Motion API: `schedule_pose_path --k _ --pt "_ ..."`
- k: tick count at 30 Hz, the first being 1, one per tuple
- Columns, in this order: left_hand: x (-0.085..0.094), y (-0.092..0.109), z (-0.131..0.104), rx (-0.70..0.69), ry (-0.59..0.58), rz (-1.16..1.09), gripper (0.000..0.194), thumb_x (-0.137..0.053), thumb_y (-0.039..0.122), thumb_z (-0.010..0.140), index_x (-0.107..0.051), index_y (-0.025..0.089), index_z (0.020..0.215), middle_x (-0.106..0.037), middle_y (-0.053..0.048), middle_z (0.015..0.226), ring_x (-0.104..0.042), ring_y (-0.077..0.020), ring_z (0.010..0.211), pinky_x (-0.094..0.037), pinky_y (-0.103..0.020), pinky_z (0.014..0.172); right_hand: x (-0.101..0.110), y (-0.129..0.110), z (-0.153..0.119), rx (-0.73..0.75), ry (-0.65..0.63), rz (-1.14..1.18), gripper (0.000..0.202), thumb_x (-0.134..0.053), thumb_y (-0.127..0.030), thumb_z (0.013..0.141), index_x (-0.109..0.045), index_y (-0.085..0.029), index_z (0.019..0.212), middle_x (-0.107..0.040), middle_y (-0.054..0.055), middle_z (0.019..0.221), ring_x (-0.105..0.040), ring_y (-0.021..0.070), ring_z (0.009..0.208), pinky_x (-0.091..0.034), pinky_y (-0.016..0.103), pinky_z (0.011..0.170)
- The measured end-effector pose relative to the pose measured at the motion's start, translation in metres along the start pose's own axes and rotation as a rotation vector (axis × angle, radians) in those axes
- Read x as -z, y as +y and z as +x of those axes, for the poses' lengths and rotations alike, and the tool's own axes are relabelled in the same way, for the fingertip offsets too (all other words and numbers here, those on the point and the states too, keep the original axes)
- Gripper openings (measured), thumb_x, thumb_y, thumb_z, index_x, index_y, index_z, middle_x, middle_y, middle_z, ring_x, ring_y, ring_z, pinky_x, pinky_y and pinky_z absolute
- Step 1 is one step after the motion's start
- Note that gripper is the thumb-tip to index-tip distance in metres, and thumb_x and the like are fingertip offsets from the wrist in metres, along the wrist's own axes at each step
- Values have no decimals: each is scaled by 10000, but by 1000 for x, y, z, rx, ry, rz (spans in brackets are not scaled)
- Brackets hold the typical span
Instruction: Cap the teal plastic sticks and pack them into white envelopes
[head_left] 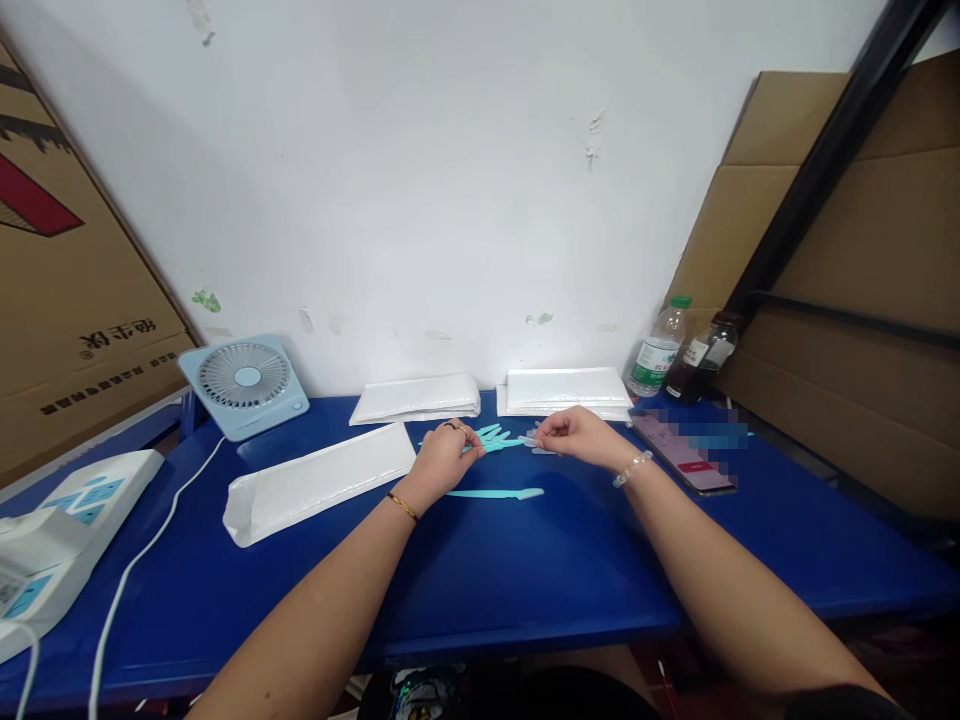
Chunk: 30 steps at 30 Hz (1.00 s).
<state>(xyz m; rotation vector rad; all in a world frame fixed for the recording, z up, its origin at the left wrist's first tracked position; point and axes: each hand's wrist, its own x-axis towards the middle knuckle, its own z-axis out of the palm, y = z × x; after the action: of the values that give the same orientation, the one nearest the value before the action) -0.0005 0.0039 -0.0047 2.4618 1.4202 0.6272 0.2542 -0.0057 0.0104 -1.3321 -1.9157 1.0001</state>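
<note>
Several teal eyebrow razors (491, 434) lie fanned in a small pile on the blue table, between my two hands. My left hand (448, 455) is closed in a pinch at the handle side of the pile, on a teal razor. At the other side, my right hand (576, 438) pinches a clear plastic cap (529, 440) at the razors' blade ends. The fingers partly cover what they hold. Nearer to me, one separate razor (491, 493) with a pale end lies flat, its handle end close to my left wrist.
White padded mailers lie at left (322, 482), back middle (416, 397) and back right (566, 390). A blue fan (246, 385) and a power strip (90, 510) with cables stand left. A phone (686, 455), water bottle (658, 350) and dark bottle (701, 362) are right.
</note>
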Motion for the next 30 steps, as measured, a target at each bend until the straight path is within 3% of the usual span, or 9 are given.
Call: schedule_pose_path --k 7,12,14,17,19,24,28,30 --pt "0 9 -3 -71 -14 39 129 -561 309 823 -644 211 809 -611 -26 896 -569 -192 892 -406 -314 791 -13 -6 -2 34 -47 -57 181 -619 -296 696 -706 -142 729 -662 30 656 -537 119 561 -409 229 535" --pt "0 10 -5 -104 -82 71 154 -573 353 817 -649 225 778 -620 -8 888 -573 -187 880 -382 -334 813 -15 -3 -2 19 -156 -132 171 -602 -277 700 -717 -160 748 -666 20 643 -548 122 535 -413 230 524" --pt "2 6 -5 -73 -48 99 176 -570 387 818 -647 232 850 -622 -14 917 -572 -196 899 -384 -337 816 -9 2 0 13 -117 -195 167 -596 -272 706 -719 -167 747 -680 23 669 -576 135 567 -427 237 554" --pt "5 -4 -3 -2 21 182 243 -550 363 834 -622 231 1024 -613 -47 1032 -545 -225 997 -390 -334 826 4 13 2 12 74 -383 132 -585 -223 708 -708 -173 700 -681 28 664 -598 150 615 -427 244 593" --pt "4 -12 -1 29 33 225 278 -538 329 841 -603 239 1096 -594 -58 1110 -517 -240 1058 -388 -340 843 9 18 3 7 120 -472 109 -587 -187 697 -696 -178 691 -672 22 647 -593 148 604 -418 242 588" --pt "-2 -23 4 59 -8 210 185 -534 331 838 -631 214 943 -620 -54 1032 -521 -239 1044 -389 -351 851 1 23 7 32 35 -574 57 -626 -166 666 -670 -179 700 -664 19 667 -587 147 597 -403 233 568" --pt "-1 -23 6 60 19 169 137 -553 321 822 -623 209 855 -640 -44 972 -555 -224 996 -398 -338 835 -11 20 10 112 70 -712 75 -586 -125 680 -634 -169 643 -650 44 697 -566 151 616 -394 248 599" --pt "1 -22 6 56 38 113 134 -542 318 828 -616 209 853 -653 -36 950 -577 -207 957 -412 -318 805 -13 18 9 135 89 -655 69 -569 -158 721 -620 -171 677 -641 39 711 -562 148 632 -400 247 609"
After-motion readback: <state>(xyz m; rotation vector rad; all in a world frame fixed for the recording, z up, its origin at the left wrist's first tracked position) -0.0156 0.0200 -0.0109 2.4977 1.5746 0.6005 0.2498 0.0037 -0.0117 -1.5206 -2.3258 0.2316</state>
